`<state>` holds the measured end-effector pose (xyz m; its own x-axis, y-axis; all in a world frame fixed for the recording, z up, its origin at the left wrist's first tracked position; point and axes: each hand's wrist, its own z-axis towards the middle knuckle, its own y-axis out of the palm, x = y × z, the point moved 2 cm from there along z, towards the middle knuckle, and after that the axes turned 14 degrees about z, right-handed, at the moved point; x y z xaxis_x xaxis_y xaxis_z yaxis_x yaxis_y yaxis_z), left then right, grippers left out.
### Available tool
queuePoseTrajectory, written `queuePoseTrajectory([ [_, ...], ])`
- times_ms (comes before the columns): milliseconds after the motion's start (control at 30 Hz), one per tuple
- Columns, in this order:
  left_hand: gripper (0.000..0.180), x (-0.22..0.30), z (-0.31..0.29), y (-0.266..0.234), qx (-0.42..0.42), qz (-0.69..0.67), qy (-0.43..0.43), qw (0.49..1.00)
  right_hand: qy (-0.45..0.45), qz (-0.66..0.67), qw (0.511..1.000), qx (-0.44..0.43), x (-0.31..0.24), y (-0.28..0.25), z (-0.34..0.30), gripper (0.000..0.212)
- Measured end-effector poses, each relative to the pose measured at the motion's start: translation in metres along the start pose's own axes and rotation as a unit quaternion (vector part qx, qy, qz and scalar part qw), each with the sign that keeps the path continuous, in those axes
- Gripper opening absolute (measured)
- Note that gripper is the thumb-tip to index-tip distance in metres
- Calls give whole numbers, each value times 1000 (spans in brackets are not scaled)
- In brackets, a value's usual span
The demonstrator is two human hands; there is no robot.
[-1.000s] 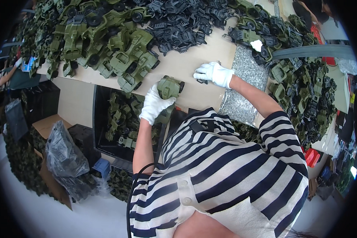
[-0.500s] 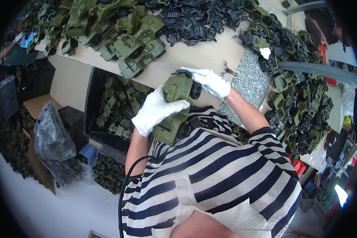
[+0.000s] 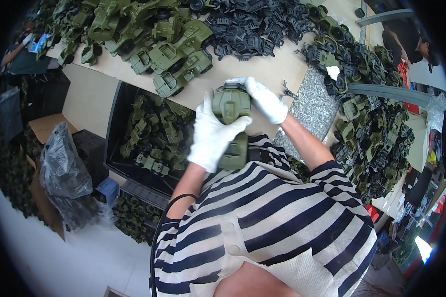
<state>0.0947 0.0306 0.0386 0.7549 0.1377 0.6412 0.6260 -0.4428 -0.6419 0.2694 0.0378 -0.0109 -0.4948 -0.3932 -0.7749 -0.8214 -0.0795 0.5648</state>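
Close in front of my body is a green toy vehicle [image 3: 231, 107], its bonnet toward the table and its rear end near my striped shirt. My left hand [image 3: 215, 132], in a white glove, is wrapped round its left side with the thumb across the top. At the front right corner my gloved right hand [image 3: 263, 99] presses on a dark bumper-like part [image 3: 234, 86] at the vehicle's front end. Its fingertips curl over that part and are partly hidden. The wheels are mostly covered by my hands.
Green toy vehicles [image 3: 176, 57] are heaped at the far left of the table, beside a pile of black plastic parts [image 3: 255, 24]. A small dark part [image 3: 288, 90] lies right of my hands. More vehicles fill a black bin [image 3: 115, 133] and the right-hand table [image 3: 376, 133].
The toy vehicle has turned from a tilt to nearly straight, its front toward the table. My left hand has shifted right with it; my right hand stays at its front end.
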Motion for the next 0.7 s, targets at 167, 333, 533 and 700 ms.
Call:
queuePoseTrajectory([
  [167,120,-16,1,-3,9,-227,194,954,-55,34,997,51,19,24,5,48],
  [333,90,-42,9,7,146,-206,221,942,-197,-159,967,18,19,42,-1,36],
  [533,57,-40,5,5,206,-180,279,921,-273,-214,935,67,22,66,-19,35],
  [700,35,-45,0,6,229,-195,273,914,-289,-257,919,81,21,71,-21,24],
])
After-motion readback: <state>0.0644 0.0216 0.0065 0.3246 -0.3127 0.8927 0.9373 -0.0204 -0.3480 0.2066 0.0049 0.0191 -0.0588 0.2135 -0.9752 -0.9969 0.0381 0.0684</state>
